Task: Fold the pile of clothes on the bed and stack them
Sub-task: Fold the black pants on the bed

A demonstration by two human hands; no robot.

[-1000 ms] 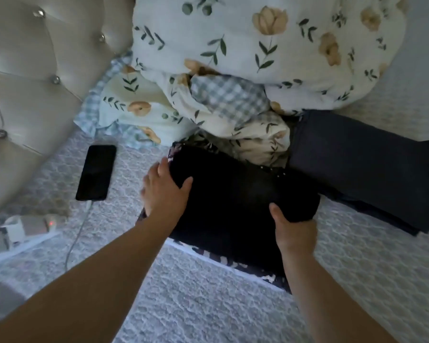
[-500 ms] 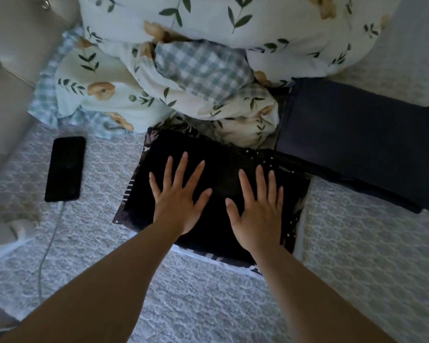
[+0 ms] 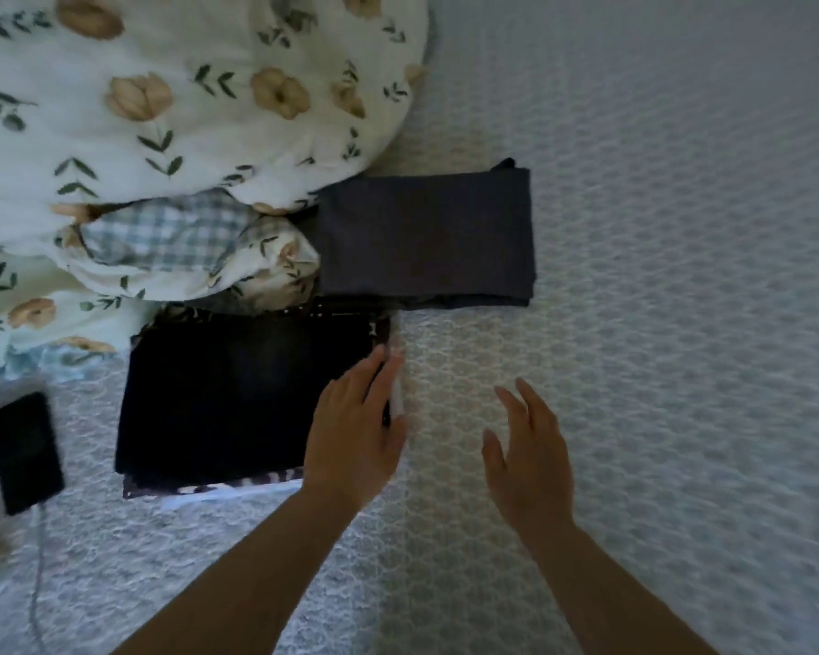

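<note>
Head view, left to right: a dark phone lay on the bed cover, its cable blurred and cut off below. Beside it sat the folded black garment atop a patterned piece, only its edges showing. The left hand rested on that stack's right edge, fingers straight. The right hand hovered over bare cover, fingers relaxed, holding nothing. Farther back lay a folded grey garment, partly tucked under the floral duvet.

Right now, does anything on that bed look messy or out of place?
Mostly tidy. The black stack is slightly uneven: patterned layers peek out beneath its near and right edges, where the left hand rests. The grey folded garment looks neat. A phone lies on the bedspread, cable attached.
</note>
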